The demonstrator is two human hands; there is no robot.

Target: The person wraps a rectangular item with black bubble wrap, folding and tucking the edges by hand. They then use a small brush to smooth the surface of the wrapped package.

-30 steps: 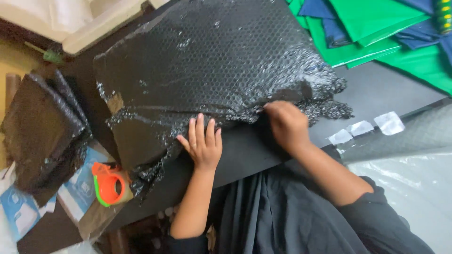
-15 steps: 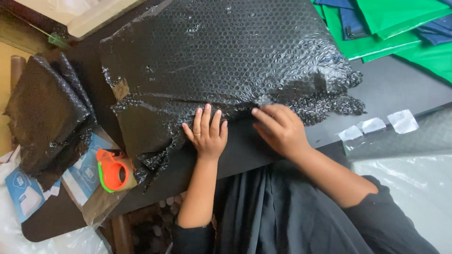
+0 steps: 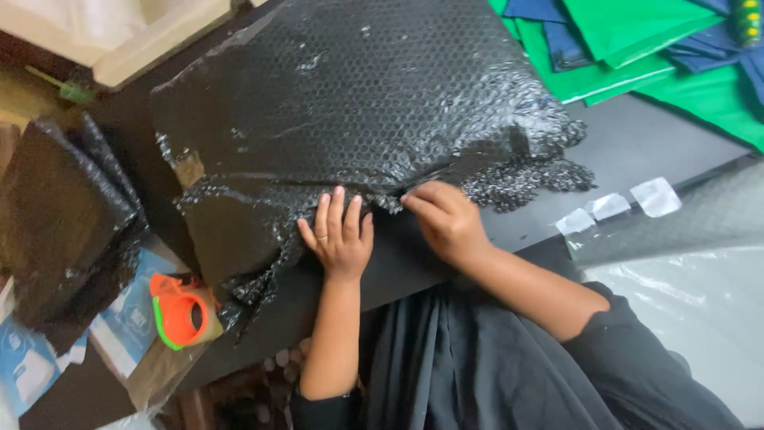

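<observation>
A large sheet of black bubble wrap [image 3: 358, 103] lies folded over something flat on a dark table [image 3: 652, 143]. My left hand [image 3: 338, 235] rests flat on the sheet's near edge, fingers spread. Beside it, my right hand [image 3: 446, 219] pinches the same near edge with curled fingertips. The wrap's ragged edge trails to the right of my right hand. What the wrap covers is hidden.
An orange tape dispenser [image 3: 183, 310] sits at the left on blue-and-white packets [image 3: 127, 314]. A second bundle in black bubble wrap [image 3: 60, 223] lies further left. Green and blue folded sheets [image 3: 629, 40] fill the top right. White tape pieces [image 3: 656, 195] stick to the table's right edge.
My right hand has slid left along the wrap's near edge, closer to my left hand. The left hand has shifted slightly up onto the wrap.
</observation>
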